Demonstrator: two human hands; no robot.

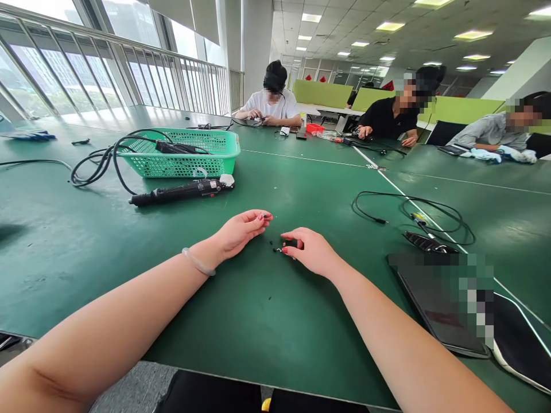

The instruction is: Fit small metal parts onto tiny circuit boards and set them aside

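My left hand (241,230) rests palm up on the green table (129,269), fingers curled, with a tiny dark part pinched at the fingertips. My right hand (310,250) lies just to its right, fingers bent down over some small black parts (279,249) on the table; what it grips, if anything, is hidden. A clear bangle (198,262) sits on my left wrist.
A black electric screwdriver (181,191) lies beyond my hands, its cord running into a green basket (189,152). A looped black cable (413,215) and a dark tablet (439,301) lie to the right. Three people sit at the far side.
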